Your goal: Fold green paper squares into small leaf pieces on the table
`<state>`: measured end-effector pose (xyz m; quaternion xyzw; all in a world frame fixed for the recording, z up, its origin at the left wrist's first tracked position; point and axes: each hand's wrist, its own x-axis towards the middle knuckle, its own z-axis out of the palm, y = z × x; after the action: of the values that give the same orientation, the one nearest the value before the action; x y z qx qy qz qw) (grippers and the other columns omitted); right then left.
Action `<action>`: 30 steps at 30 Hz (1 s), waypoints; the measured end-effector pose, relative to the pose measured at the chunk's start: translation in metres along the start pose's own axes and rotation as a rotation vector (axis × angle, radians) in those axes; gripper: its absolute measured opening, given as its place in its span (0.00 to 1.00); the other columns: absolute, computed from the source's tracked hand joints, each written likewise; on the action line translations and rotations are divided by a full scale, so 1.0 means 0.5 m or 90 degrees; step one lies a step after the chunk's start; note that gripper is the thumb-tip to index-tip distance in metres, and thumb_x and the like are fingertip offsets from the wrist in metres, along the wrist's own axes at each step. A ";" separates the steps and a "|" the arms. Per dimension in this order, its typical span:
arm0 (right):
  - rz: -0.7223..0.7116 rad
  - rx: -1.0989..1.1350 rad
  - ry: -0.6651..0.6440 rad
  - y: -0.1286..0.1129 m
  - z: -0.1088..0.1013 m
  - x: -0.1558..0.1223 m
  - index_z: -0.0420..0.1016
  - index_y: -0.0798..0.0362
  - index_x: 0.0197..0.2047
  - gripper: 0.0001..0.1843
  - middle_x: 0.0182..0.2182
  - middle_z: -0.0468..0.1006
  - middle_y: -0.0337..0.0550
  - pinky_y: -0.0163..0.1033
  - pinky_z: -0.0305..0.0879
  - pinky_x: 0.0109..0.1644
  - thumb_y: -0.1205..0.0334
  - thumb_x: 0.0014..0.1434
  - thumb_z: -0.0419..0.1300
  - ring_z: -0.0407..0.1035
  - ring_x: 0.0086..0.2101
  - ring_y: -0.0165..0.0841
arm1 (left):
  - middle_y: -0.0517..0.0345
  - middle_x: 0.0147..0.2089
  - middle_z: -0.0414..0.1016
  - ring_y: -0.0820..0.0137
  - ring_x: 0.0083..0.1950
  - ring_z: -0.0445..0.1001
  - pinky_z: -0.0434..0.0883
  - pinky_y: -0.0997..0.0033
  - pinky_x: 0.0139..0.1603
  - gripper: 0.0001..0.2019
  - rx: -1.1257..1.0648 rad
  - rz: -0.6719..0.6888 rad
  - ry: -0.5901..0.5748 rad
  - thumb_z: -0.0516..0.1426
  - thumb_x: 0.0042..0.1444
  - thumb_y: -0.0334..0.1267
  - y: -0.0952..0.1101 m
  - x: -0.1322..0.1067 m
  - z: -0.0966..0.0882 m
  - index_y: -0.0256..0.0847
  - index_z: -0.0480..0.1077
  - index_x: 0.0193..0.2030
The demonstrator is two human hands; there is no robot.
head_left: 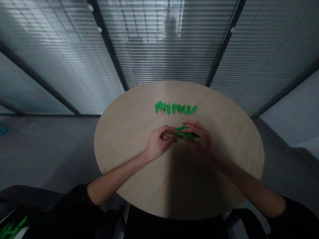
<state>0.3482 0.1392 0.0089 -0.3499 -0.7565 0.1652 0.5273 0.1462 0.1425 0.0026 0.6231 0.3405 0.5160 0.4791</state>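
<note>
My left hand point(161, 141) is closed in a pinch on the left end of a bright green leaf-like piece point(183, 129) with pointed blades, held just above the tabletop. On the other side, my right hand point(200, 135) has its thumb and fingers closed round the right part of the same piece. My fingers cover some of it, and whether it is one leaf or several together cannot be made out. Beyond my hands, several small green leaf-shaped pieces point(173, 108) lie side by side in a row on the table.
The round light-wood table point(129, 132) carries a dark shadow near me. Glass panels with blinds point(161, 63) stand behind its far edge. At the lower left, more green leaf-like pieces point(12, 229) sit beside a chair point(30, 192). A blue object point(2, 130) lies on the floor far left.
</note>
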 end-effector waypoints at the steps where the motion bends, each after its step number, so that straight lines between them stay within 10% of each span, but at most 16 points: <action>1: 0.000 0.000 -0.002 0.000 0.000 0.000 0.83 0.45 0.42 0.05 0.49 0.82 0.49 0.54 0.75 0.54 0.56 0.65 0.66 0.76 0.51 0.44 | 0.51 0.42 0.84 0.71 0.33 0.83 0.83 0.74 0.34 0.12 -0.004 -0.004 -0.002 0.69 0.56 0.42 0.000 0.000 0.000 0.37 0.77 0.41; 30: -0.009 0.022 0.061 -0.007 0.015 0.001 0.73 0.48 0.38 0.04 0.42 0.78 0.44 0.45 0.72 0.48 0.63 0.66 0.64 0.75 0.43 0.37 | 0.53 0.37 0.83 0.72 0.32 0.82 0.81 0.76 0.33 0.12 0.010 0.002 -0.021 0.67 0.61 0.44 0.003 -0.010 -0.001 0.37 0.74 0.42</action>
<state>0.3402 0.1379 0.0083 -0.3430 -0.7296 0.1580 0.5702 0.1446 0.1375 0.0024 0.6357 0.3356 0.5037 0.4791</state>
